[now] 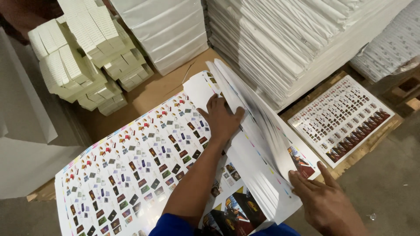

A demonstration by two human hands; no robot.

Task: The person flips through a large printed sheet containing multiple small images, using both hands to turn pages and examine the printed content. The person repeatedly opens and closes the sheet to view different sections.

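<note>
- My left hand [222,119] lies flat, fingers [213,105] spread and gripping nothing, pressed against the underside of a lifted bundle of printed sheets [253,131].
- My right hand [326,201] is at the near edge of that same bundle, fingers loosely bent with the tips touching the sheet edges; I see no closed pinch.
- The bundle stands tilted up and fanned, its far corner raised, its near end resting low by my right hand.
- Under it lies the flat top sheet [131,175] of the stack, covered with rows of small coloured labels, reaching towards the lower left.
- The stack sits on brown cardboard [153,91].
- Behind it are high piles of white paper [280,39] and, at the upper left, bundles of small cream folded cartons [83,57].
- To the right, well apart from my hands, another printed sheet [341,118] rests on a wooden pallet [372,140].
</note>
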